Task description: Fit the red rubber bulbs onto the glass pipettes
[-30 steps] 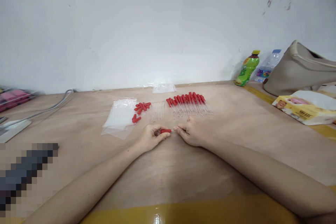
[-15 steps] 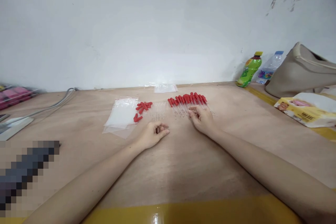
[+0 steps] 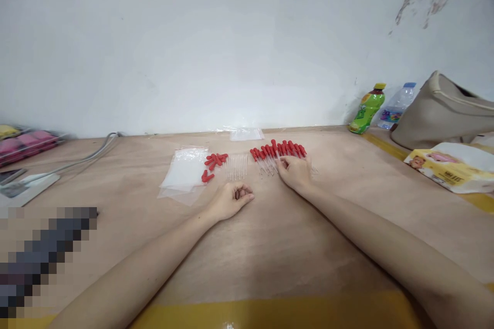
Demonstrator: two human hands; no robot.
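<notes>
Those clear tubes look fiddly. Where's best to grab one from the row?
Probably its near end, pinched from above, coming from the person's side: the clear tubes lie flat, side by side, so neighbours crowd their long sides while the near tips are free.

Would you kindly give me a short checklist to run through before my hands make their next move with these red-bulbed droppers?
1. Right hand at the row of clear droppers with red rubber bulbs: fingertips touch its near edge; ok.
2. Right hand's grip on a single dropper: cannot tell.
3. Left hand empty: it rests curled on the light wooden table; cannot tell.
4. Loose red rubber bulbs lying apart, left of the row: ok.
5. Bare clear glass tubes lined up between bulbs and droppers: ok.
6. Stack of clear plastic bags lying flat, left of the bulbs: ok.
</notes>
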